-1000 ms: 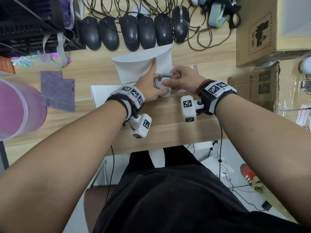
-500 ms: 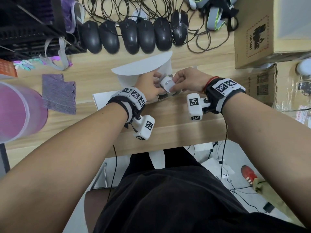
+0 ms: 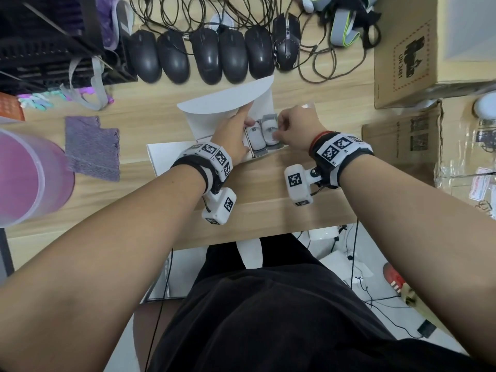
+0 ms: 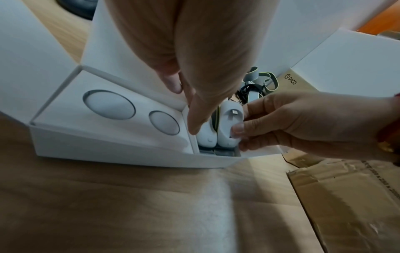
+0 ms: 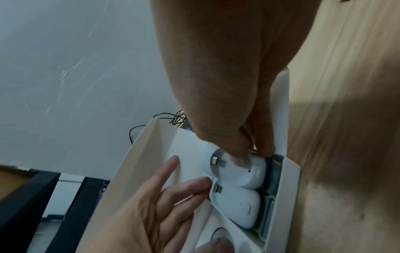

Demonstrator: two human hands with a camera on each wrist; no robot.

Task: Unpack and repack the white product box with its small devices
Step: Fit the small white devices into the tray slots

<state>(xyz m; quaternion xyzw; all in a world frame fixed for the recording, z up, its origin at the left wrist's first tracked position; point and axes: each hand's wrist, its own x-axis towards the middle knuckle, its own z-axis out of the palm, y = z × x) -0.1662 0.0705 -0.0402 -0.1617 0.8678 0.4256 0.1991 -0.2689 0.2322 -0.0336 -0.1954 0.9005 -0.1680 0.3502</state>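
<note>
The white product box (image 3: 163, 162) lies open on the wooden desk, its lid flap (image 3: 222, 103) standing up behind. Two small white oval devices sit side by side in its right-hand compartment. My left hand (image 3: 241, 122) keeps straight fingers on the flap, and its thumb touches the left device (image 4: 206, 135). My right hand (image 3: 281, 127) pinches the right device (image 4: 229, 119) between thumb and fingers, low in the compartment. A white insert (image 4: 65, 109) with two round recesses fills the box's left part. In the right wrist view the right device (image 5: 236, 171) lies beside the left device (image 5: 238, 205).
Several black mice (image 3: 204, 57) with tangled cables line the desk behind the box. A big cardboard box (image 3: 429, 49) and flattened cardboard (image 3: 402, 146) lie to the right. A pink tub (image 3: 26, 178), a purple cloth (image 3: 91, 146) and a black rack (image 3: 40, 36) are on the left.
My right hand has brought the white device down from above the box into the right compartment, next to the other device. The left hand stays on the flap.
</note>
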